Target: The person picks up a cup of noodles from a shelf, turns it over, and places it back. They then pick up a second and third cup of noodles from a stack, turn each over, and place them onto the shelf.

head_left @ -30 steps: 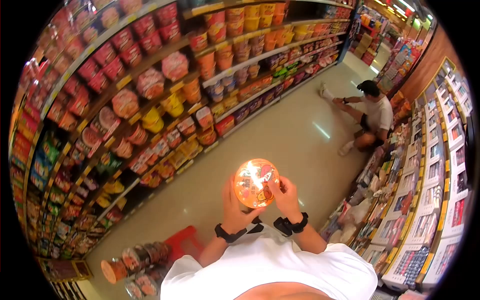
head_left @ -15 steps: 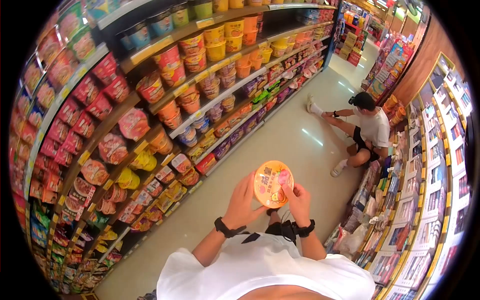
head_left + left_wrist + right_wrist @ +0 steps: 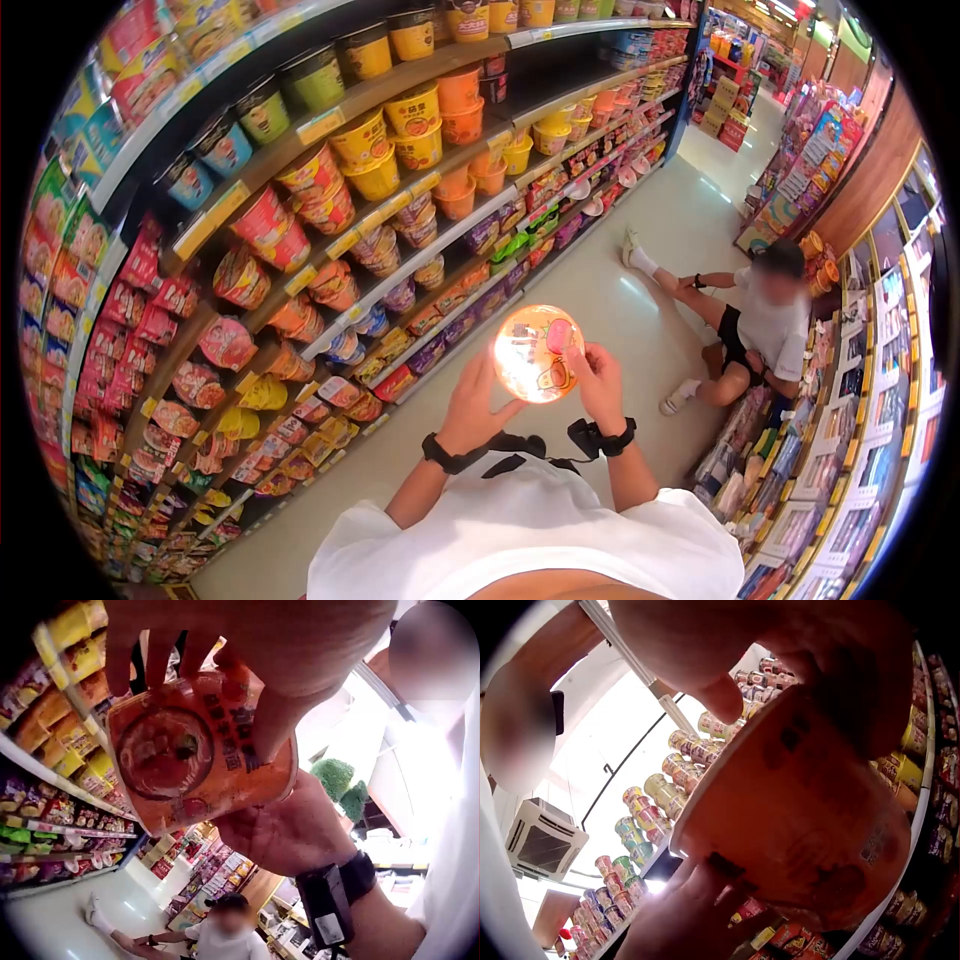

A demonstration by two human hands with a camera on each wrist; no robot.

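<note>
Both hands hold one round orange noodle cup, its printed lid (image 3: pixel 538 354) turned up toward the head camera, with glare over its left half. My left hand (image 3: pixel 474 402) grips the cup from the left, thumb at the lower edge. On the right, my right hand (image 3: pixel 600 388) has its thumb at the lid's rim and the other fingers around the side. The left wrist view shows the cup's wall (image 3: pixel 169 757) with a bowl picture between the two hands. Close up in the right wrist view is the dark orange wall (image 3: pixel 802 817).
Shelves of stacked noodle cups (image 3: pixel 385 140) line the left. A person in a white shirt (image 3: pixel 765 325) sits on the floor (image 3: pixel 625 295) ahead to the right, beside low shelves of boxed goods (image 3: pixel 815 495). A colourful display (image 3: pixel 815 165) stands farther down the aisle.
The view has shifted along the shelves, and the red stool and stacked cups at lower left are gone from sight. Both hands still hold the cup; glare on its lid has changed.
</note>
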